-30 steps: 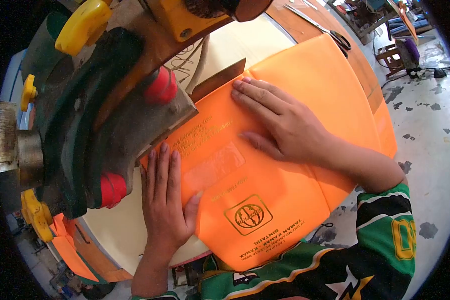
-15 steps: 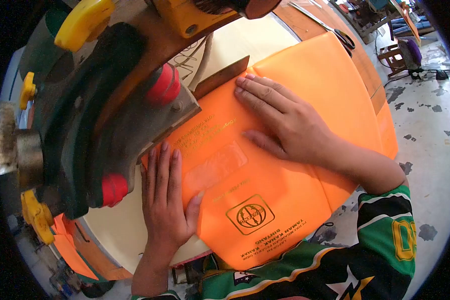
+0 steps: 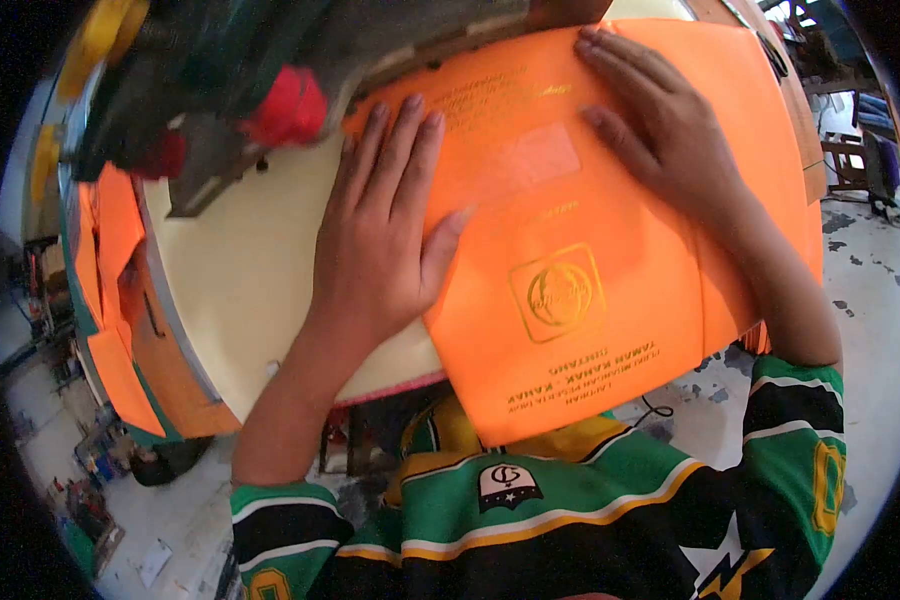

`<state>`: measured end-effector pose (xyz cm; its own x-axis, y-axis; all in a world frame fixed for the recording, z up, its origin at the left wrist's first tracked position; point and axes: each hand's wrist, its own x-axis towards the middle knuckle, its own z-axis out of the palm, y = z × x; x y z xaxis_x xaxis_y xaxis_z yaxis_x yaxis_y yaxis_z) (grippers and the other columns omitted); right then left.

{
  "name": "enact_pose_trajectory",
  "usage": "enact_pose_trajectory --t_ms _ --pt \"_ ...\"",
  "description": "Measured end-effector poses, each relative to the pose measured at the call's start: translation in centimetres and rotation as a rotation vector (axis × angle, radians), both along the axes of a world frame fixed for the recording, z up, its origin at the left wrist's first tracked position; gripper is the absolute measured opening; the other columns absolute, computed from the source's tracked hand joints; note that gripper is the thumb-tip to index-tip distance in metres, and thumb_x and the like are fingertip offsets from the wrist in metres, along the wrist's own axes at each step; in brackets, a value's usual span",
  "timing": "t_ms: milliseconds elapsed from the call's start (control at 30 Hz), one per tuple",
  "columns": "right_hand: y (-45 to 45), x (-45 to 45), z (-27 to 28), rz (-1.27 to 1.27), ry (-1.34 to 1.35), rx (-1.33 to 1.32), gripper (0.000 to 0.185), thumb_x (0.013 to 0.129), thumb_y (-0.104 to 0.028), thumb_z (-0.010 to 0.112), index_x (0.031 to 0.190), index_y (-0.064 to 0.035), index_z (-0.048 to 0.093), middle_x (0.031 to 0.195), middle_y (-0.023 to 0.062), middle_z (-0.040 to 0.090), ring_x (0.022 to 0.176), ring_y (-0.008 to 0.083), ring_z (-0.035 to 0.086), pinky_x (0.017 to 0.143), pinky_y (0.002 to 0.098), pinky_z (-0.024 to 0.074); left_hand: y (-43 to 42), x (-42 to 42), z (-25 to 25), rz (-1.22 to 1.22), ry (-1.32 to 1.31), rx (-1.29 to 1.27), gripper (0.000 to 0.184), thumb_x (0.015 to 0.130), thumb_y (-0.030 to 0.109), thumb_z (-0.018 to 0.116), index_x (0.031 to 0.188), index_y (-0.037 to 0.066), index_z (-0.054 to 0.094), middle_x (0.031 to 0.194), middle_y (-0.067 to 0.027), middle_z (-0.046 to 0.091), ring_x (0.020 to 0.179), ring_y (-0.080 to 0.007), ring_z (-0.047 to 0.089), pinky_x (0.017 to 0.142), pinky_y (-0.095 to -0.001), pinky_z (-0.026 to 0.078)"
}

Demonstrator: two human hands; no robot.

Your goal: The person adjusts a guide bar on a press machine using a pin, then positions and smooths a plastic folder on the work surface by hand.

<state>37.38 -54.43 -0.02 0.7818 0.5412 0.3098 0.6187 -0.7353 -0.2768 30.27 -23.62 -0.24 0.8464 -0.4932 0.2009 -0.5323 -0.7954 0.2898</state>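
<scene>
A bright orange plastic folder cover [image 3: 660,290] with gold printing lies under both my hands, its far edge at the metal edge of a dark machine [image 3: 370,45]. My left hand [image 3: 375,225] rests flat along the cover's left edge, fingers stretched toward the machine. On the upper right part of the cover, my right hand [image 3: 665,125] lies flat with the thumb apart from the fingers. A small clear window [image 3: 545,160] in the cover shows between the hands. The gold square emblem [image 3: 557,293] sits nearer my body.
A cream board [image 3: 240,290] covers the table beneath the folder cover. Red knobs [image 3: 285,105] stick out from the machine close to my left hand. Orange offcuts [image 3: 120,330] hang at the table's left edge. Scissor handles [image 3: 773,55] show at the upper right.
The camera view has shifted, so the machine, hands and cover appear higher in the picture. Both hands remain flat on the cover.
</scene>
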Motion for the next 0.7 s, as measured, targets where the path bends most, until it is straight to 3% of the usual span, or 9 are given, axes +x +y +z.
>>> enact_pose_trajectory --t_ms 67,133,200,233,700 --pt "0.2 0.0 -0.1 -0.014 -0.076 0.031 0.047 0.097 -0.028 0.068 0.134 0.0003 0.063 0.14 0.0219 0.061 0.132 0.0381 0.058 0.113 0.0445 0.0458 0.1 0.1 -0.4 0.012 -0.03 0.004 0.07 0.098 0.031 0.062 0.156 0.0 0.038 0.163 -0.0209 0.037 0.15 -0.0429 0.034 0.125 -0.0529 0.027" --pt "0.9 -0.8 1.1 -0.029 -0.045 0.091 0.046 0.098 -0.028 0.067 0.134 0.0009 0.063 0.14 0.0224 0.062 0.132 0.0378 0.058 0.112 0.0437 0.046 0.2 -0.1 -0.7 0.022 -0.071 0.011 0.071 0.096 0.032 0.066 0.154 -0.001 0.041 0.161 -0.0204 0.04 0.15 -0.0417 0.036 0.124 -0.0535 0.029" --pt "1.0 -0.3 2.0 0.021 0.022 -0.001 0.052 0.096 -0.023 0.068 0.136 0.0082 0.058 0.143 0.0289 0.056 0.133 0.0437 0.055 0.113 0.0463 0.0447 0.2 -0.1 -0.8 0.01 -0.079 -0.036 0.069 0.098 0.031 0.063 0.157 0.002 0.038 0.161 -0.0204 0.04 0.148 -0.0431 0.038 0.124 -0.05 0.029" --pt "1.1 -1.0 0.6 -0.049 -0.03 0.102 0.046 0.099 -0.028 0.067 0.134 0.0012 0.063 0.14 0.0222 0.062 0.131 0.0378 0.059 0.112 0.0429 0.0462 0.3 -0.1 -0.8 0.019 -0.086 -0.034 0.069 0.098 0.031 0.063 0.157 0.002 0.038 0.161 -0.0204 0.04 0.148 -0.0431 0.038 0.124 -0.05 0.029" --pt "0.6 -0.1 -0.1 -0.02 0.0 0.031 0.045 0.1 -0.025 0.066 0.136 0.003 0.062 0.142 0.0222 0.061 0.136 0.0353 0.056 0.116 0.0408 0.0421 0.2 -0.3 -2.1 0.022 -0.201 -0.093 0.066 0.097 0.034 0.065 0.149 -0.002 0.046 0.153 -0.0227 0.049 0.142 -0.042 0.045 0.121 -0.0499 0.034"
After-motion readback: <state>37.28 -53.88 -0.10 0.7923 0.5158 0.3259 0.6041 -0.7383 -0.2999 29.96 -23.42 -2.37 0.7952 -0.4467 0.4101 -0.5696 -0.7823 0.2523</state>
